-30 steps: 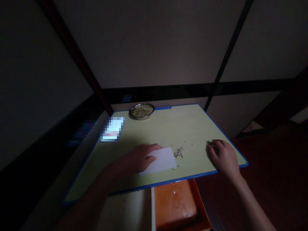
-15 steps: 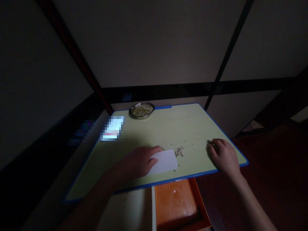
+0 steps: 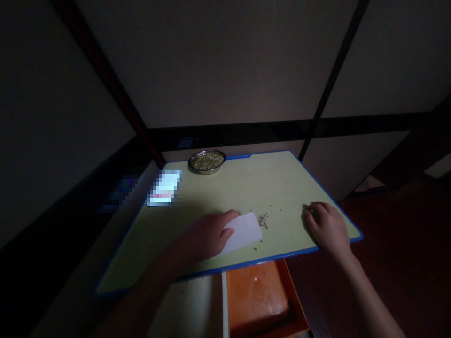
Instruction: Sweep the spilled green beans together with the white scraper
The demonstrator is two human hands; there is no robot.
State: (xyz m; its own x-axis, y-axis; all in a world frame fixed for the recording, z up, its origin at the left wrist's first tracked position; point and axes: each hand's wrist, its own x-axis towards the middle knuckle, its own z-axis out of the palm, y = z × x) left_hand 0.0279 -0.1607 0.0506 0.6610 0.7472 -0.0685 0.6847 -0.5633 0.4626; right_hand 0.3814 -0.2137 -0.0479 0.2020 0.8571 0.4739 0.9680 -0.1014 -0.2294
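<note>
My left hand (image 3: 214,233) grips a thin white card (image 3: 244,231), thumb on top, its flat face slanting low over the pale green tabletop. Just past the card's right edge lies a small scatter of dark grains or crumbs (image 3: 263,220), with a few stray specks around it. What exactly the grains are is too small to tell. My right hand (image 3: 328,225) rests on the tabletop near the right edge, fingers loosely bent and the thumb apart from them; nothing shows in it. A steel bowl (image 3: 207,162) of green and whitish beans or seeds stands at the back.
The small table (image 3: 268,180) has a blue rim. A lit phone-like screen (image 3: 165,188), blurred out, lies at its left edge. Below the front edge are an orange tray (image 3: 259,291) with dark bits inside and a whitish container (image 3: 193,305). Dark-framed panels (image 3: 229,61) rise behind.
My left hand has shifted the card slightly right and away from me, tilting its edge up against the grains, which sit a little closer together. My right hand has stayed in place.
</note>
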